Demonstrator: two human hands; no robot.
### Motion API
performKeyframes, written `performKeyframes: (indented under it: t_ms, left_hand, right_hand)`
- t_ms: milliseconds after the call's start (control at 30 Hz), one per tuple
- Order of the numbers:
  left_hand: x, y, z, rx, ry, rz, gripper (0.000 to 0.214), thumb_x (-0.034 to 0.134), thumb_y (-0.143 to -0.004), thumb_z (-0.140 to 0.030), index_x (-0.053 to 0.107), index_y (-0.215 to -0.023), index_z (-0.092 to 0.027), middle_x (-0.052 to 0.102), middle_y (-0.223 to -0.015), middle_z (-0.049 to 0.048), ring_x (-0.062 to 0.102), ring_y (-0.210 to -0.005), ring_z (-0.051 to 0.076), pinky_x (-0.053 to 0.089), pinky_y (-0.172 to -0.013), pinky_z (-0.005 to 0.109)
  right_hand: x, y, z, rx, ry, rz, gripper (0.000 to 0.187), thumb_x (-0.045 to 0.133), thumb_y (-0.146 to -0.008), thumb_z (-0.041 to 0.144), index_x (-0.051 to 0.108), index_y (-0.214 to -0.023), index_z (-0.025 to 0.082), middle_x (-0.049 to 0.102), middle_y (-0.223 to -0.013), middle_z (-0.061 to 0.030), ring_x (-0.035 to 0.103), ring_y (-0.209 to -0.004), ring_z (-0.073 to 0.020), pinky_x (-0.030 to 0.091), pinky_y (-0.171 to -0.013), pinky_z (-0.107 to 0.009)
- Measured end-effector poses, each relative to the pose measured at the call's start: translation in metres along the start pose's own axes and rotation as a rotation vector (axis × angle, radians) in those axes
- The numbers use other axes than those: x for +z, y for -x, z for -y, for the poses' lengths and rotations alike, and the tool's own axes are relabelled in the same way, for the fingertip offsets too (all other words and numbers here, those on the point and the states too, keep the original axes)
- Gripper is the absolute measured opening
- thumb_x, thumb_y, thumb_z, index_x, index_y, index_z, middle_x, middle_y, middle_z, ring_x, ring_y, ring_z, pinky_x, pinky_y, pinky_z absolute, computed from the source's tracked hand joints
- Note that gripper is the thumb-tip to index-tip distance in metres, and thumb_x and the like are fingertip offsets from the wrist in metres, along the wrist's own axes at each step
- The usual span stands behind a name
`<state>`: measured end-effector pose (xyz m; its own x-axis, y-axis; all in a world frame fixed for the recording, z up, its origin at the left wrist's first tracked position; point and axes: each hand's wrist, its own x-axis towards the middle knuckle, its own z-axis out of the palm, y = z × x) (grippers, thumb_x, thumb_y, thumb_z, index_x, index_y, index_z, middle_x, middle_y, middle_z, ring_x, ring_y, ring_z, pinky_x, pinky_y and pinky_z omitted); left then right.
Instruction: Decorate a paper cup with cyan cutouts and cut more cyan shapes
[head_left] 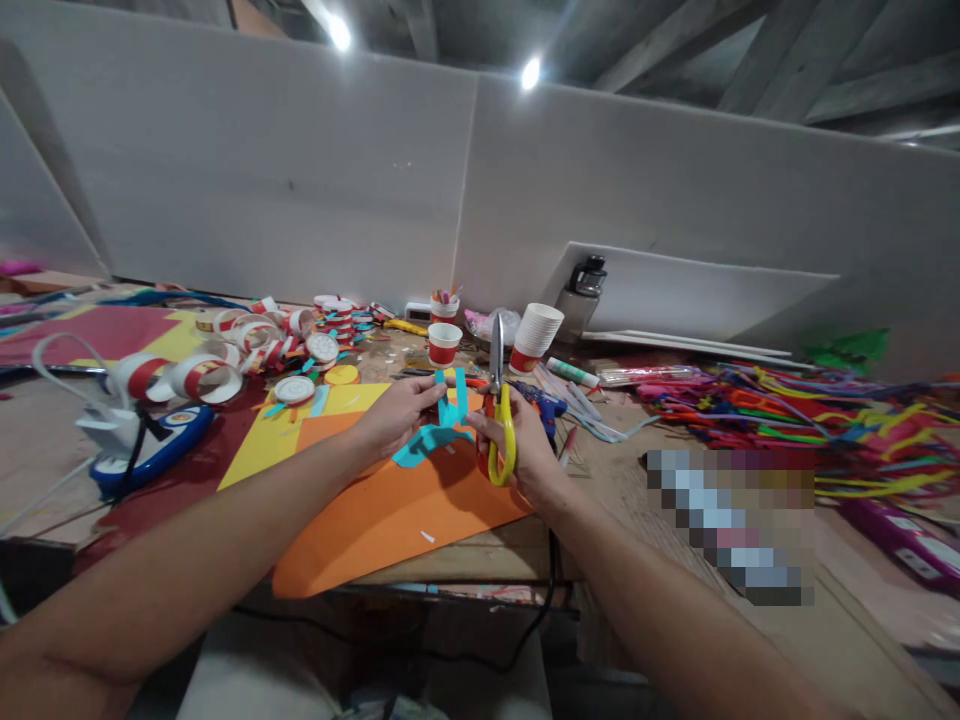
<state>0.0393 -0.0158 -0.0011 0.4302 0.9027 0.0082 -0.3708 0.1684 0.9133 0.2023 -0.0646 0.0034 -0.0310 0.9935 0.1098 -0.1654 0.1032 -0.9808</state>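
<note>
My left hand (397, 412) pinches a piece of teal cut paper (439, 432) with upright strips, holding it just above an orange paper sheet (390, 515). My right hand (517, 450) grips yellow-handled scissors (499, 405), fingers through the loops, blades pointing up and away right beside the teal paper. Both hands are closed on what they hold and sit close together over the table's front edge.
A yellow sheet (262, 445) lies left of the orange one. Cut red-and-white paper cups (202, 375) are scattered at left, a cup stack (534, 338) and a dark bottle (581, 295) at the back. Colourful pipe cleaners (810, 410) pile at right. A white charger (112, 430) sits far left.
</note>
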Motion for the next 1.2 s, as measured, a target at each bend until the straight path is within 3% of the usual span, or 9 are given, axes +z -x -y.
performKeyframes:
  t_ms: [200,367,467,633,733,1000,1200]
  left_hand:
    - [0.005,0.004,0.005,0.022,-0.127,0.034,0.036,0.071,-0.076,-0.038,0.068,-0.104,-0.016,0.065,-0.069,0.0023,0.061,-0.057,0.014,0.053,-0.056,0.029]
    - [0.006,0.006,0.003,0.016,-0.143,0.031,0.032,0.073,-0.074,-0.036,0.068,-0.099,-0.015,0.066,-0.076,0.0028,0.06,-0.057,0.01,0.052,-0.056,0.025]
    - [0.002,0.004,0.002,0.069,-0.153,-0.031,0.028,0.074,-0.072,-0.035,0.068,-0.091,-0.014,0.067,-0.078,0.0031,0.06,-0.059,0.009,0.051,-0.059,0.023]
    - [-0.006,-0.001,-0.003,0.157,-0.096,-0.264,0.029,0.08,-0.063,-0.03,0.066,-0.081,-0.012,0.064,-0.069,0.0018,0.059,-0.061,0.009,0.042,-0.051,0.017]
    - [-0.008,-0.004,-0.005,0.162,-0.027,-0.313,0.032,0.082,-0.059,-0.028,0.063,-0.079,-0.012,0.063,-0.064,0.0014,0.057,-0.057,0.009,0.038,-0.048,0.017]
    - [-0.005,-0.001,-0.006,0.171,-0.144,-0.304,0.031,0.082,-0.06,-0.031,0.058,-0.07,-0.014,0.057,-0.053,-0.002,0.049,-0.047,0.007,0.034,-0.046,0.019]
    - [-0.003,0.001,-0.003,0.134,-0.269,-0.173,0.033,0.075,-0.068,-0.043,0.06,-0.066,-0.014,0.055,-0.053,-0.0015,0.047,-0.046,0.007,0.036,-0.047,0.021]
  right_hand:
    - [0.003,0.002,-0.001,0.036,0.012,0.003,0.053,0.08,-0.061,0.031,0.051,-0.104,0.02,0.055,-0.064,0.0076,0.048,-0.042,-0.0059,0.039,-0.038,-0.018]
    - [0.003,0.003,-0.002,0.033,0.011,-0.009,0.052,0.08,-0.061,0.031,0.052,-0.104,0.021,0.057,-0.07,0.0062,0.047,-0.044,-0.0048,0.039,-0.039,-0.017]
    - [0.002,0.002,-0.001,0.033,0.006,-0.035,0.051,0.079,-0.062,0.029,0.052,-0.104,0.022,0.055,-0.066,0.0077,0.048,-0.042,-0.0054,0.039,-0.038,-0.017]
    - [0.0,0.0,-0.001,0.037,-0.025,-0.09,0.053,0.08,-0.061,0.033,0.05,-0.103,0.024,0.051,-0.057,0.0098,0.049,-0.04,-0.008,0.037,-0.035,-0.017]
    - [-0.001,0.0,-0.001,0.042,-0.042,-0.104,0.055,0.08,-0.061,0.034,0.049,-0.105,0.024,0.051,-0.056,0.0096,0.049,-0.04,-0.0089,0.038,-0.034,-0.018]
    - [-0.001,0.0,0.003,0.044,-0.002,-0.076,0.052,0.079,-0.061,0.033,0.05,-0.104,0.024,0.053,-0.06,0.0089,0.046,-0.04,-0.0068,0.035,-0.036,-0.018]
    - [0.002,0.002,0.003,0.035,0.059,-0.05,0.048,0.077,-0.062,0.028,0.052,-0.104,0.023,0.058,-0.07,0.0063,0.046,-0.042,-0.0052,0.036,-0.038,-0.018]
